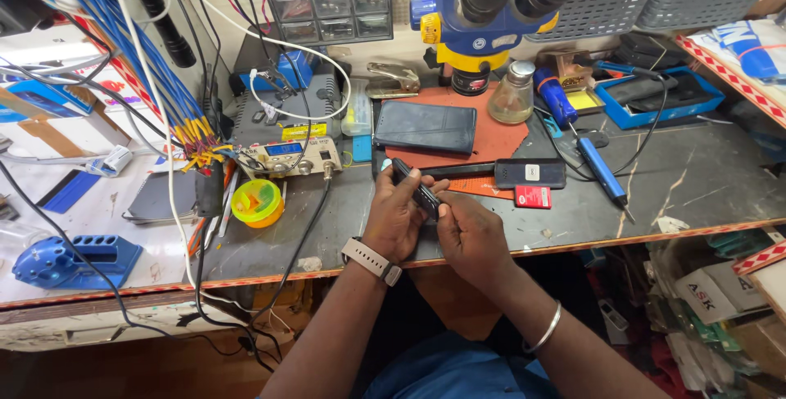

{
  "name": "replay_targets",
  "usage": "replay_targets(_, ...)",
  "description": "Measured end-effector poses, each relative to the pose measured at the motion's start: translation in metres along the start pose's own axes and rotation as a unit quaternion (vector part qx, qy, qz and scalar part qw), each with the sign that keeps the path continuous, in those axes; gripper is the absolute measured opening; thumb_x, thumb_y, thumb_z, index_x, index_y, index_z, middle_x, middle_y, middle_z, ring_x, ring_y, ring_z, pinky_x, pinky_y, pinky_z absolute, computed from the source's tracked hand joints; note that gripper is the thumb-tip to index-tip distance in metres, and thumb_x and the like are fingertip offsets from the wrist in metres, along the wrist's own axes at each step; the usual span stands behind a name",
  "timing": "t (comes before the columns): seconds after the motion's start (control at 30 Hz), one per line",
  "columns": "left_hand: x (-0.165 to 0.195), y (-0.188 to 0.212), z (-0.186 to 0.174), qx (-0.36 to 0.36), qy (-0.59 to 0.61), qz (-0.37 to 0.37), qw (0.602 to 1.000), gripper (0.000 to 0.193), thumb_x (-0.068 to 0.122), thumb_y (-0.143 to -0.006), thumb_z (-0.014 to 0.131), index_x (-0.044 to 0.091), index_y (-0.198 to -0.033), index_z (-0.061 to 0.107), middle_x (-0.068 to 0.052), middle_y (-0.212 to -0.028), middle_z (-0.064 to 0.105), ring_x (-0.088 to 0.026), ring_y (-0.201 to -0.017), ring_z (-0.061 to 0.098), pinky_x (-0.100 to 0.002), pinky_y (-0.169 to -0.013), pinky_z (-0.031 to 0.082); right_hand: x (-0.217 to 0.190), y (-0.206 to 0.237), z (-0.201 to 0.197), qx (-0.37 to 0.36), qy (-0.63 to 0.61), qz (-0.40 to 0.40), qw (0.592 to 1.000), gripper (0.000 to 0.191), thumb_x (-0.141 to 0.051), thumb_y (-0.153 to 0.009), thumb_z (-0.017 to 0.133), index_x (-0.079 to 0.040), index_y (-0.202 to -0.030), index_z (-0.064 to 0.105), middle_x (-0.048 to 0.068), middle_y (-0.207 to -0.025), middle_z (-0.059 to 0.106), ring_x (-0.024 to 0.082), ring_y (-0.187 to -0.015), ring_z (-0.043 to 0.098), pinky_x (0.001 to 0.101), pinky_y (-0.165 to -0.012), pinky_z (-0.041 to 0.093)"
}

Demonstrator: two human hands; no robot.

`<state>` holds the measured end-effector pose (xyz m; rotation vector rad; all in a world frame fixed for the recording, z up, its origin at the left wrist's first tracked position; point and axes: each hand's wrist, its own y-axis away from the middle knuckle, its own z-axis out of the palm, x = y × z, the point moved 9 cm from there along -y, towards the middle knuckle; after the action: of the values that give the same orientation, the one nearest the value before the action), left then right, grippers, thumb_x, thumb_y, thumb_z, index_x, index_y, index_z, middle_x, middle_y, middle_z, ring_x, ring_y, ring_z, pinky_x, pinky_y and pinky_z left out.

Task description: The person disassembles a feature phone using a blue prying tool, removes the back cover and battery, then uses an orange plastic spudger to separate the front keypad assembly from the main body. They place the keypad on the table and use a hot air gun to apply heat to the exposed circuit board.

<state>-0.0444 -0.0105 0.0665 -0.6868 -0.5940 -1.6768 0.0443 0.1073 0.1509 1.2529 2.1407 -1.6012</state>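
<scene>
Both hands meet over the front edge of the tabletop (704, 178), a dark, scuffed slab with pale vein-like scratches. The left hand (395, 220), with a pale strap watch (370, 260) on its wrist, has its fingers closed around a slim, black, glossy phone (416, 189) that is seen edge-on and tilted, its upper end pointing up-left. The right hand (471, 235), a thin metal bangle (547, 329) on its wrist, pinches the phone's lower end with thumb and fingertips.

Just beyond the hands lies a rust-orange rubbery mat (499, 133), on it a flat dark rectangular case (426, 126) with a matte grain. A second black phone (530, 173) rests flat at the mat's near edge, a small red card (533, 196) beside it. A clear glass bottle (512, 94) of conical shape stands under the blue and yellow microscope (491, 6). To the right lies a blue pen-shaped iron (600, 170) with a black cable. At the left sit a round yellow-green tape roll (256, 203) and a boxy grey meter (286, 149).
</scene>
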Motion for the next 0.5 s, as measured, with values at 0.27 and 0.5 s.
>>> replay_targets(0.27, 0.0, 0.006, 0.013, -0.027, -0.037, 0.002, 0.999, 0.089, 0.006, -0.085, 0.073, 0.009, -0.154, 0.017, -0.016, -0.124, 0.056, -0.022, -0.108, 0.064, -0.041, -0.085, 0.06, -0.004, 0.008, -0.006, 0.045, 0.037, -0.05, 0.997, 0.021, -0.005, -0.098, 0.057, 0.004, -0.116, 0.063, 0.02, -0.098, 0.07, 0.035, -0.086, 0.073, 0.0404, -0.074, 0.059)
replay_targets(0.5, 0.001, 0.008, 0.014, -0.045, -0.026, -0.006, 0.999, 0.075, 0.008, -0.088, 0.073, 0.006, -0.146, 0.026, -0.017, -0.12, 0.06, -0.025, -0.106, 0.066, -0.042, -0.086, 0.059, -0.003, 0.01, -0.003, 0.039, 0.038, -0.055, 0.997, 0.028, -0.001, -0.094, 0.057, 0.004, -0.121, 0.058, 0.023, -0.106, 0.067, 0.038, -0.093, 0.071, 0.0427, -0.076, 0.059)
